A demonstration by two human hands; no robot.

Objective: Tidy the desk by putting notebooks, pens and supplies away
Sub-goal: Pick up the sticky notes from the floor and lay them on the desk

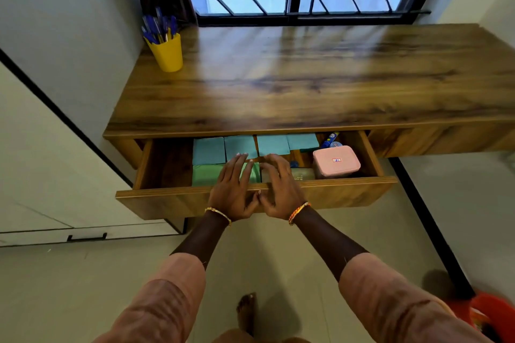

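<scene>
nearly done, i judge: teal and green notebooks (241,145) lie in the open wooden drawer (259,199), blue pens (157,26) stand in a yellow cup (167,54), and left hand (232,188) and right hand (280,184) rest flat-fingered, gripping nothing, on the drawer front, which is left to shut.

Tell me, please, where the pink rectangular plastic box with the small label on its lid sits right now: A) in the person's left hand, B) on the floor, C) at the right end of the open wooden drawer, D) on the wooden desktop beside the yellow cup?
C: the pink rectangular plastic box sits inside the open wooden drawer at its right end, untouched by the left hand or the right hand.
</scene>
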